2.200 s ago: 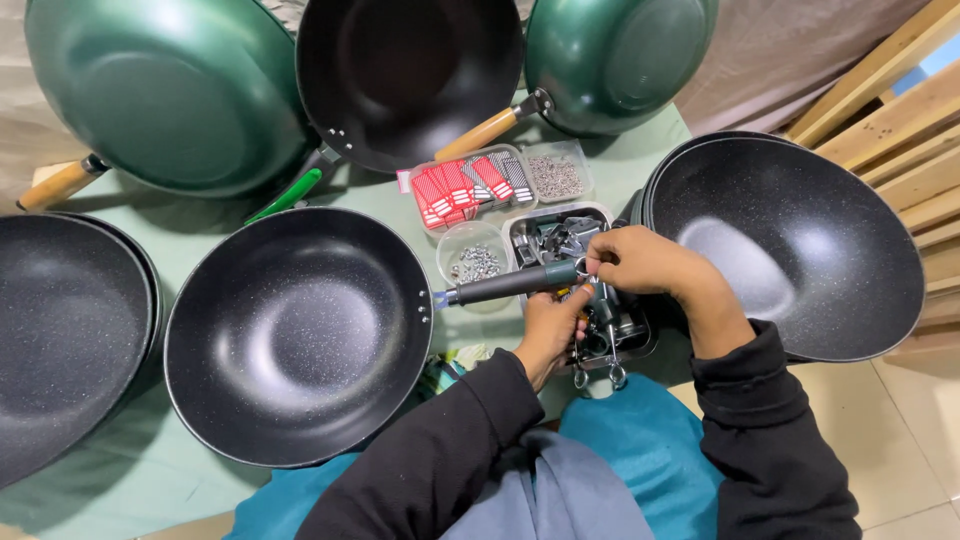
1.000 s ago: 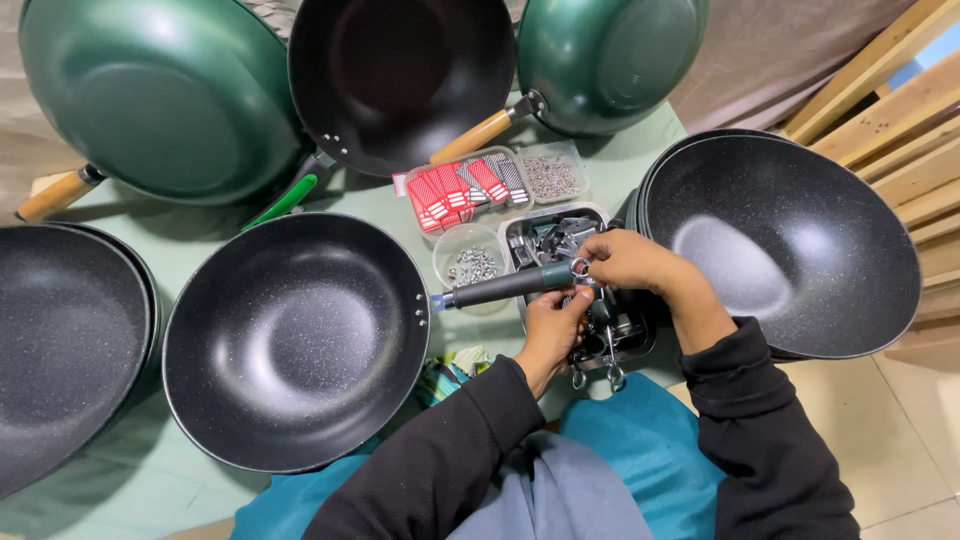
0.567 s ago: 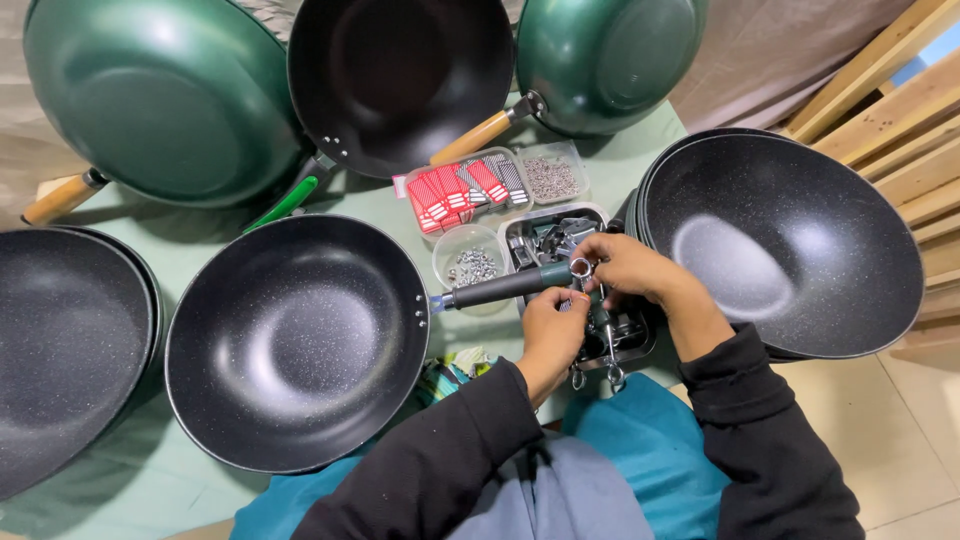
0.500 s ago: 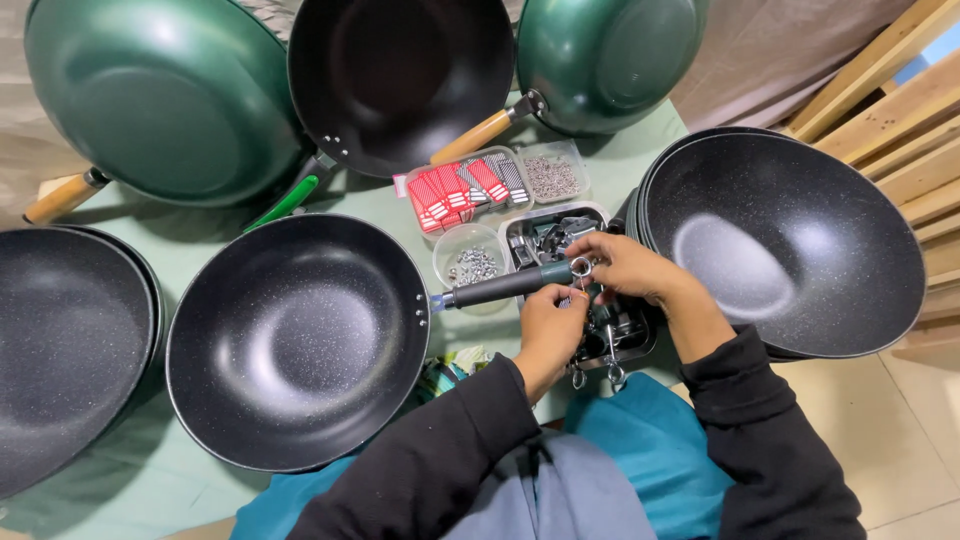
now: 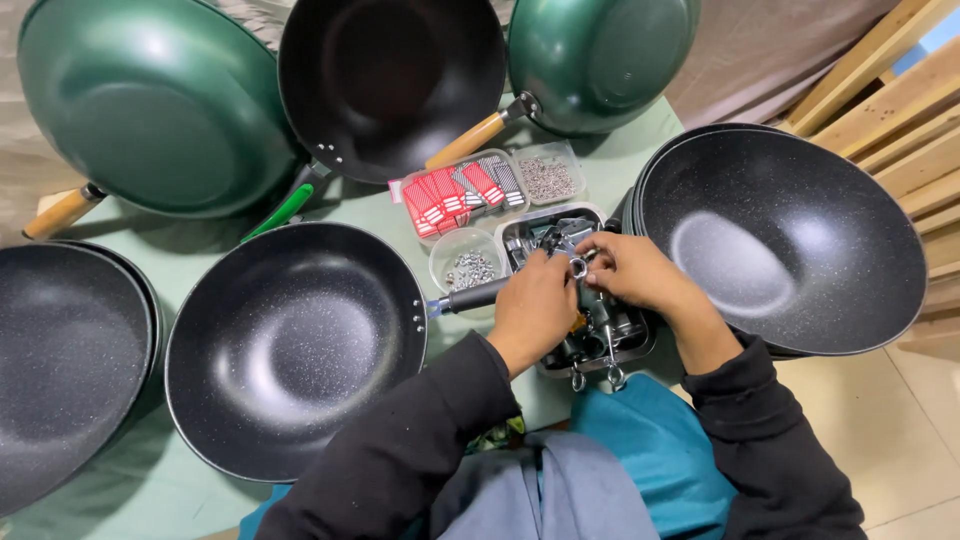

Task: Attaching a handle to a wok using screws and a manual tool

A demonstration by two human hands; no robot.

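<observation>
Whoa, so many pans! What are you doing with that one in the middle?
A person sits at a green-covered table ringed with black and green woks. Both hands meet at the end of the handle of the black wok in front of them. The left hand grips the handle end, and the right hand pinches a small metal ring against it. Just below is a tray of metal parts, with small tubs of screws beside it.

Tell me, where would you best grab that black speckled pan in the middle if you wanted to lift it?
Probably by its dark handle, coming from the right. The handle sticks out sideways from the pan toward the left hand, which rests at its end. The bowl is wide and round, with no other grip showing.
</observation>
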